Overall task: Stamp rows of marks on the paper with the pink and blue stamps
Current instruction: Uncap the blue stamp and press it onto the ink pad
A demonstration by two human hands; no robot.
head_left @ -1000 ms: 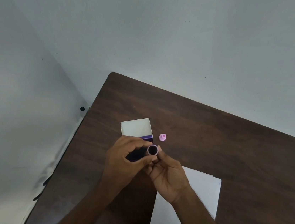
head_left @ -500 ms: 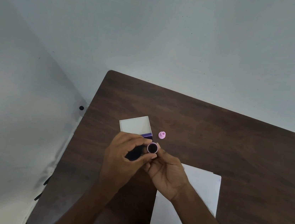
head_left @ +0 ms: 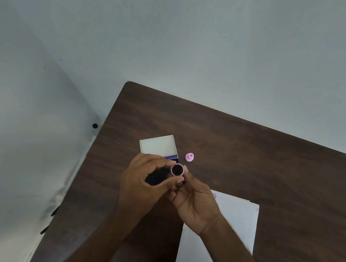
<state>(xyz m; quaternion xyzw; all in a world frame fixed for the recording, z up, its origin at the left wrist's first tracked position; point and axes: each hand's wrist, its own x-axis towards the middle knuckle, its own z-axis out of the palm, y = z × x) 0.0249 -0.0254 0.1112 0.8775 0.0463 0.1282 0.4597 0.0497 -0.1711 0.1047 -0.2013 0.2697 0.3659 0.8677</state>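
Two hands (head_left: 174,185) pinch the pink stamp (head_left: 177,169) at frame centre; probably light, rigid plastic, best held by its barrel.

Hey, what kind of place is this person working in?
Probably a plain indoor room with a small craft or desk setup. A dark wooden table stands in the corner of bare pale walls, holding only white paper, an open small box and a pink stamp piece.
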